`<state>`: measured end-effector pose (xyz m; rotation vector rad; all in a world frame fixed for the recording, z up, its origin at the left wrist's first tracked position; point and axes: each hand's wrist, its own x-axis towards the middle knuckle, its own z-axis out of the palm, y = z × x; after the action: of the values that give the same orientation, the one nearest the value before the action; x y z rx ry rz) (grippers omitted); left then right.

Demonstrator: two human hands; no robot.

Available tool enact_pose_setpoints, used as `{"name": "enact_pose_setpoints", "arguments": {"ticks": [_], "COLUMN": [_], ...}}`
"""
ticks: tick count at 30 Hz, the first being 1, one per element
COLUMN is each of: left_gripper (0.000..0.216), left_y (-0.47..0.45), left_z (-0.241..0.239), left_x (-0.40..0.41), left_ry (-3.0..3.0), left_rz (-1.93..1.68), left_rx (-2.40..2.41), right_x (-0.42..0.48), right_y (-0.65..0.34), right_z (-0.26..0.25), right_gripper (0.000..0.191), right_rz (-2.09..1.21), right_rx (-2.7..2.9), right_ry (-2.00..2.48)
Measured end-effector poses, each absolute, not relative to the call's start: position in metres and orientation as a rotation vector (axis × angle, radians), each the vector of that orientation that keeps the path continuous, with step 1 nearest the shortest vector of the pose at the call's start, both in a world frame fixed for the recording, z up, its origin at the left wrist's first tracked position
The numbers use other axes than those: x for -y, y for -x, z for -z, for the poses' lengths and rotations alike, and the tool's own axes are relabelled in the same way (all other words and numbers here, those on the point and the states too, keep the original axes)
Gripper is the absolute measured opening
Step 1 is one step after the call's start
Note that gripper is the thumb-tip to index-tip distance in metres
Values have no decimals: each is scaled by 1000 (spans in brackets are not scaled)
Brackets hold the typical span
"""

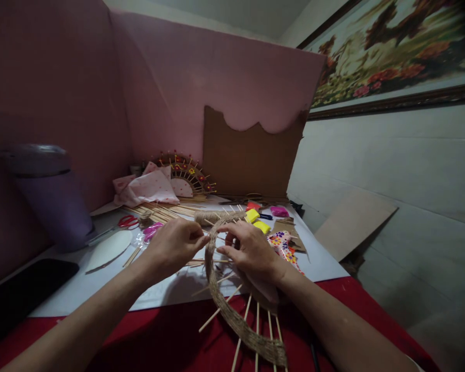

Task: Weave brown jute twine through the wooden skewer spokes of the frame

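A half-round fan (227,310) of twine woven across thin wooden sticks stands tilted between my hands, its lower end over the red cloth. My left hand (174,245) is closed in a pinch at the outer edge of the twine band; whatever sits between its fingertips is too small to make out. From the inner side, my right hand (251,250) curls its fingers onto the upper part of the band, with the thumb below. Sticks (240,310) spread out through the band like rays. Behind my fingers lies a roll of twine (204,218).
A purple tumbler (54,201), a dark phone-like slab (31,284), red-handled scissors (127,222) and a white cut-out (110,250) lie left. Yellow packets (262,226) and flowered fabric (282,245) are right. A decorated fan (189,173) and cardboard (248,155) stand behind.
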<state>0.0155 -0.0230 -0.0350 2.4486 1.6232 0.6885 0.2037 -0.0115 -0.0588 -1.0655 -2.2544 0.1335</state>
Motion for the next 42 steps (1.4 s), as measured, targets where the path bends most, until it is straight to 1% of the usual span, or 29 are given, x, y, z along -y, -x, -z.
{"name": "enact_pose_setpoints", "arguments": {"ticks": [7, 12, 18, 22, 27, 33, 36, 42], "left_gripper": [23, 28, 34, 35, 31, 31, 31, 31], "left_y": [-15, -9, -9, -7, -6, -1, 3, 13], "left_z": [36, 28, 22, 23, 23, 27, 27, 25], "left_x": [24, 24, 26, 26, 24, 16, 9, 3], "left_ry": [-2419, -2568, -2644, -2628, -2482, -2212, -2072, -1889], "left_rz": [-823, -834, -717, -661, -742, -847, -828, -778], "left_rx": [-1313, -1382, -1493, -1482, -1430, -1238, -1110, -1017], "right_x": [10, 8, 11, 12, 10, 9, 11, 14], "right_y": [-207, -208, -207, -207, -208, -208, -207, -207], "right_z": [59, 59, 57, 57, 57, 58, 57, 55], "right_gripper": [33, 31, 33, 36, 42, 38, 38, 36], "right_rz": [-88, -85, -108, -137, -68, 26, 7, -17], "right_rx": [2203, 2158, 2162, 2165, 2252, 2283, 2251, 2234], "right_ry": [1049, 1060, 1023, 985, 937, 864, 864, 857]}}
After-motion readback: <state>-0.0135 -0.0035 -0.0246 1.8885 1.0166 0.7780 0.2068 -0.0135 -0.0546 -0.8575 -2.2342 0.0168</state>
